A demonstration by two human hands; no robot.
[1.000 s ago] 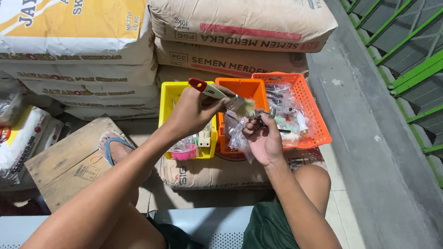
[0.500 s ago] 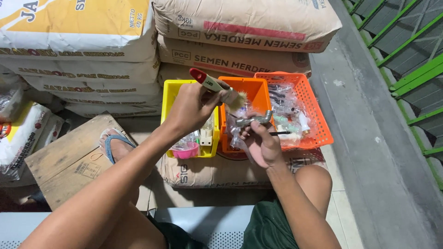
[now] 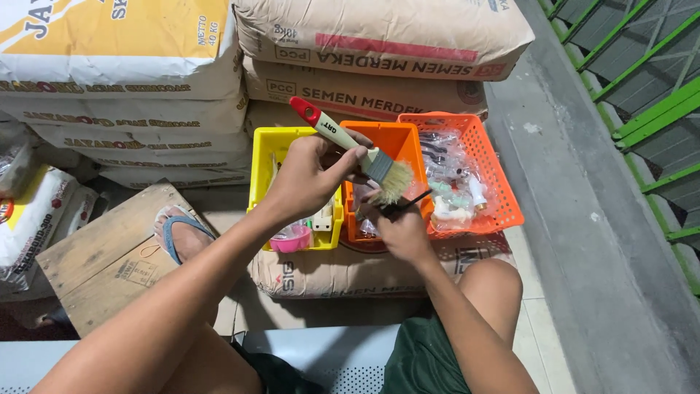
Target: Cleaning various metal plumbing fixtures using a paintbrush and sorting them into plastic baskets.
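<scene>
My left hand (image 3: 310, 175) grips a paintbrush (image 3: 350, 146) with a pale wooden handle, a red tip and light bristles, held tilted above the bins. My right hand (image 3: 397, 226) sits just below the bristles, closed on a small dark thin object (image 3: 412, 201) that I cannot make out clearly. Both hands hover over a yellow bin (image 3: 266, 157), an orange bin (image 3: 405, 142) and an orange mesh basket (image 3: 503, 182) holding several clear plastic bags of small parts.
The bins rest on a brown cement sack (image 3: 328, 270). More cement sacks (image 3: 379, 36) are stacked behind and to the left. A wooden board (image 3: 109, 248) lies at left with my sandalled foot (image 3: 179, 233) on it. A green metal railing (image 3: 642, 87) runs along the right.
The clear plastic bag has left my right hand, which has dropped lower toward the orange bin. The brush has tilted down so its bristles are near my right hand.
</scene>
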